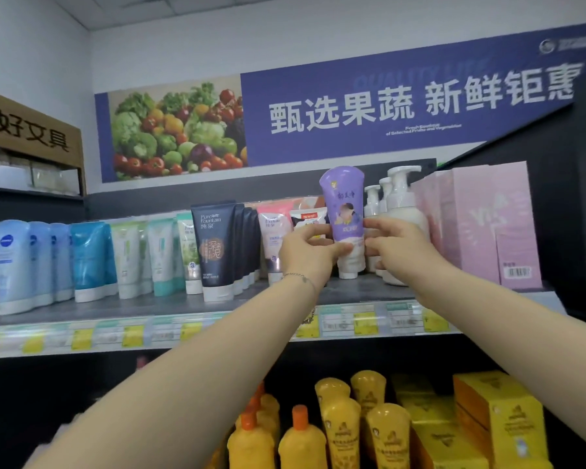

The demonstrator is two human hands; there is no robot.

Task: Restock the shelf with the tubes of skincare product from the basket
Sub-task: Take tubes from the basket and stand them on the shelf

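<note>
Purple plastic tube (344,211), white cap down, is pinched by the left hand (305,252) and right hand (400,245), probably to stand it straight on the grey shelf (149,309).

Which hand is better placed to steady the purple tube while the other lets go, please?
Left, probably. The left hand has its thumb across the front of the purple tube, low near the cap; the right hand only pinches its edge with fingertips, close to the pump bottles.

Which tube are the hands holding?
The purple tube, cap down, between left hand and right hand; it is the only purple one, beside the white pump bottles.
</note>
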